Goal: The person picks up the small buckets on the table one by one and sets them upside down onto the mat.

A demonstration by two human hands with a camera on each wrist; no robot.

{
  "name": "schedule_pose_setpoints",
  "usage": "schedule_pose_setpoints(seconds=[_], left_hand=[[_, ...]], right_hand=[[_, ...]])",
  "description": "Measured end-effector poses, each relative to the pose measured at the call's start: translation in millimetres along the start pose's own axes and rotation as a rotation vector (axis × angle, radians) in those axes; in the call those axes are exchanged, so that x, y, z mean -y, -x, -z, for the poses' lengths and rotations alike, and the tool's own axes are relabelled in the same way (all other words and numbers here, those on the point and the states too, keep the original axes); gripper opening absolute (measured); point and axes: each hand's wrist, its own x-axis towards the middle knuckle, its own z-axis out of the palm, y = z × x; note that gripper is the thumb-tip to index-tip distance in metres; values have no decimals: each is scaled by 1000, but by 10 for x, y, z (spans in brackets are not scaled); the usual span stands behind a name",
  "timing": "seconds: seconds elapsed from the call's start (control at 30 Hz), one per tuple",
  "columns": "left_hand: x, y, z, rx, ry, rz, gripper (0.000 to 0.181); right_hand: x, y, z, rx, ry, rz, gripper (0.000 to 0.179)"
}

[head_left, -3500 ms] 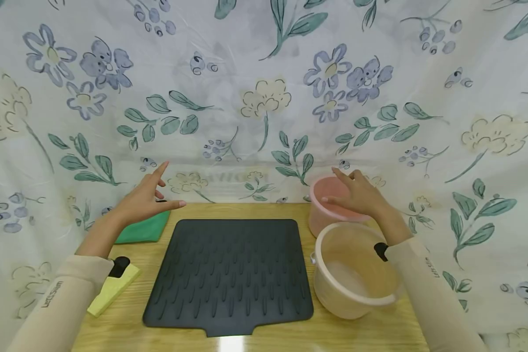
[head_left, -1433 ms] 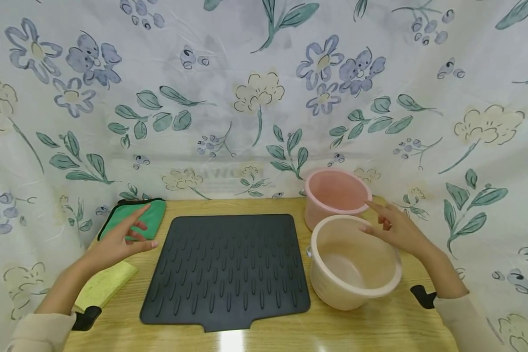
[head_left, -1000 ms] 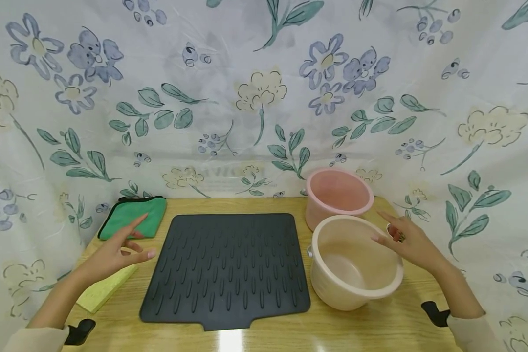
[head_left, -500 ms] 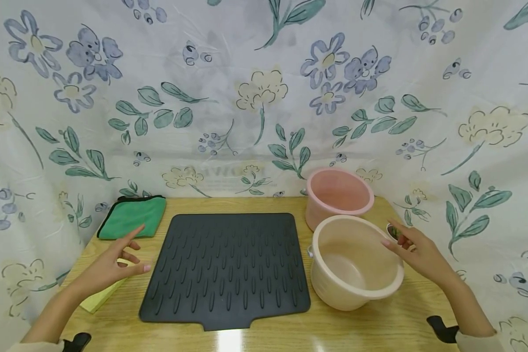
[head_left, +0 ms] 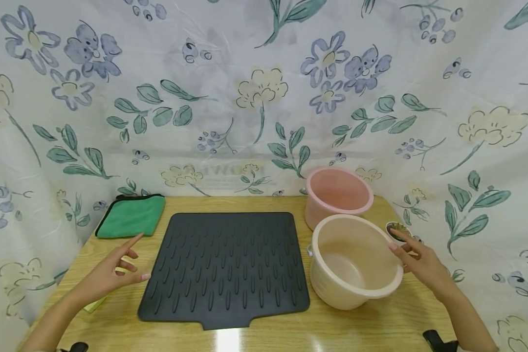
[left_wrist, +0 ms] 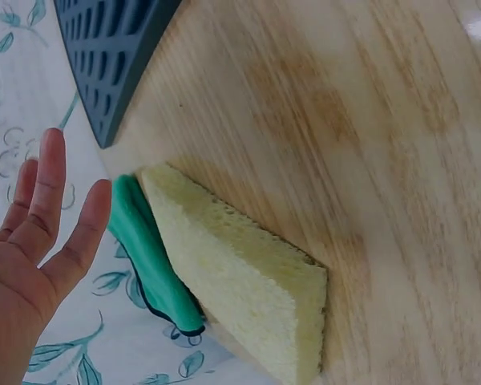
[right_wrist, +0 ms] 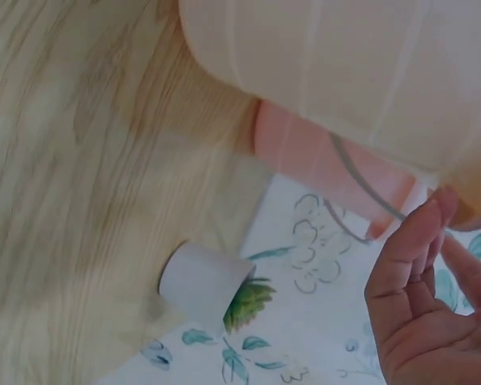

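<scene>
My left hand [head_left: 114,274] hovers over the table's left side, index finger stretched out and the others loosely bent, holding nothing. Below it lies a yellow sponge [left_wrist: 240,273], mostly covered by that hand and forearm in the head view. Farther back is a green cloth [head_left: 132,216] with black edging. At the right, my right hand [head_left: 424,264] is beside the rim of a cream bucket [head_left: 330,278]. Its index finger points forward and its thumb tip overlaps the rim; whether it touches cannot be told. A small white pot with a green plant [right_wrist: 248,301] stands just beyond this hand.
A dark grey ridged mat [head_left: 229,264] covers the middle of the wooden table [head_left: 281,337]. Behind the cream bucket stands a pink bucket [head_left: 317,210]. A flower-printed curtain [head_left: 264,132] hangs along the back and sides.
Both hands have come down and nearer to the person. My right hand has shifted outward from above the buckets to the cream one's right rim, uncovering the plant pot. The objects stay put.
</scene>
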Motion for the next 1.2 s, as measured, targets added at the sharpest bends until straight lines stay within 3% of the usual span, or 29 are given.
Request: schedule_pose_setpoints(seconds=[0.2,0.33,0.47,0.6,0.9,1.1,1.2], left_hand=[[14,28,-32,17,4,23,97],[50,57,-52,28,11,4,97],[119,82,-80,56,46,-42,95],[183,91,-115,104,73,-58,94],[255,122,-170,163,53,-81,88],[339,137,-230,136,24,-162,87],[378,143,-257,121,7,-160,88]], right_hand=[[-13,34,-21,27,-211,-61,54],[-35,65,-26,79,-390,-98,52],[-48,99,-27,141,-570,-85,54],[-63,112,-33,201,-683,-48,59],[-105,121,-65,283,-789,15,60],[-101,126,-59,322,-814,24,62],[-102,129,-58,335,-832,30,63]])
